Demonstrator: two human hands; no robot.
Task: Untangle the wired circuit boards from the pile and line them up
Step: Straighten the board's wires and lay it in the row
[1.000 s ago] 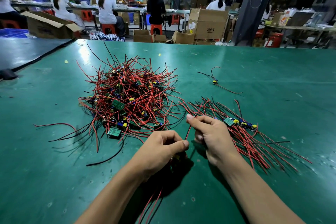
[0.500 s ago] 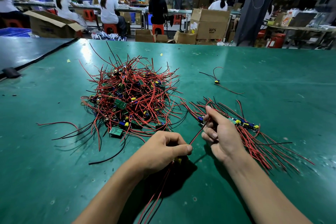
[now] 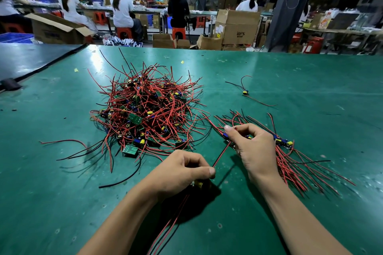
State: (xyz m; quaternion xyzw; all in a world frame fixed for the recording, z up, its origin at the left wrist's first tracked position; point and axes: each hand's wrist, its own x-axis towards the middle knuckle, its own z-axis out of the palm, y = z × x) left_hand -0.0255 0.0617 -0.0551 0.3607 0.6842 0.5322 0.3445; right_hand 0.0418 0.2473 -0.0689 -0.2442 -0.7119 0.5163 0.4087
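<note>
Now, lower centre, the left hand gripped a circuit board; the right hand, pinching its red wire, had pulled it straight, apparently ready for the row.

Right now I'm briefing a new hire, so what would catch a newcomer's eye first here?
The tangled pile of red-wired circuit boards dominates, left of centre on the green table. Near the front, the left hand and right hand hold one red wire stretched between them, beside the lined-up boards fanned out at right.
</note>
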